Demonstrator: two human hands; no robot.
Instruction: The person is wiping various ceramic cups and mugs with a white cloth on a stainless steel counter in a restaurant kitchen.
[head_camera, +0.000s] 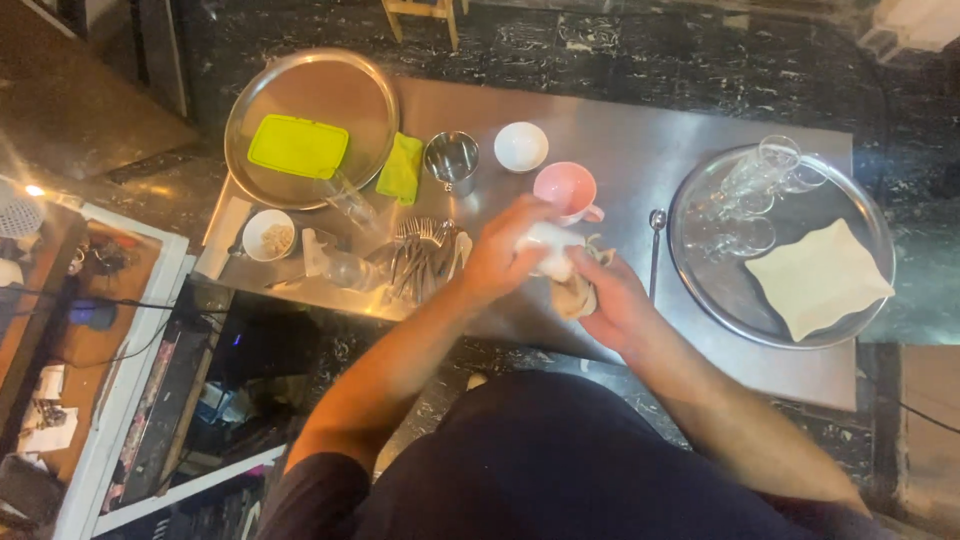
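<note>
My left hand grips a small white cup above the steel table. My right hand holds a beige cloth pressed against that cup. Both hands meet near the table's front edge. Just behind them stands a pink cup. A pile of forks and spoons lies to the left of my left hand. A single spoon lies to the right of my right hand.
A round steel tray at the back left holds a green lid. A second round tray on the right carries several clear glasses and a square cream plate. A white bowl, steel cup and green cloth stand between.
</note>
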